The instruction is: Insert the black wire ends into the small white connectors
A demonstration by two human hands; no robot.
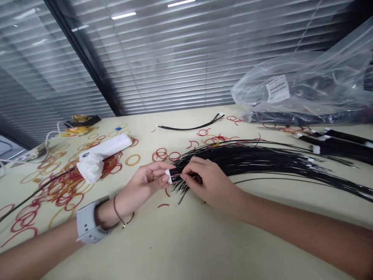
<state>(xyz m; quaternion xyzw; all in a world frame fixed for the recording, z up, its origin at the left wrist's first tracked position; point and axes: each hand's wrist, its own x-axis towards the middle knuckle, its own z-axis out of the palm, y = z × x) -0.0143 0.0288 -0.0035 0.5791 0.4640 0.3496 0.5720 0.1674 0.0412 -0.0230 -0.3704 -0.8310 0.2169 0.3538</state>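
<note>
My left hand (148,179) pinches a white connector (169,176) at the end of a short bundle of black wires (175,174). Close beside it, my right hand (211,181) has its thumb and fingers closed on the black wires just behind the connector. A large pile of loose black wires (256,157) spreads from beneath my hands to the right, with small metal tips near the left end. How the fingertips of my right hand meet the wires is partly hidden.
Red and yellow rubber bands (65,186) lie at the left, near a white power strip (110,146) and crumpled tissue (91,167). One black cable (189,128) lies behind the pile. A clear plastic bag (309,85) and bundled cables (346,146) are at the right.
</note>
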